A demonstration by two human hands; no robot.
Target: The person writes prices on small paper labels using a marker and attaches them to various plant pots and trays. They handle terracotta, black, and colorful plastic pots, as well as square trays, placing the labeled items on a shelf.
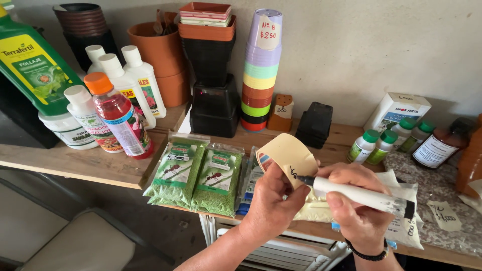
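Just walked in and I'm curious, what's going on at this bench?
A person is writing on a roll of tan tape, held up in the left hand, with a white marker in the right hand. Below lie two green bags of granules on the wooden shelf, with bottles and stacked pots behind.

tape roll: beige | marker: white, black tip | bags: green granules | bottle: red, orange cap | cup stack: purple, green, yellow, orange
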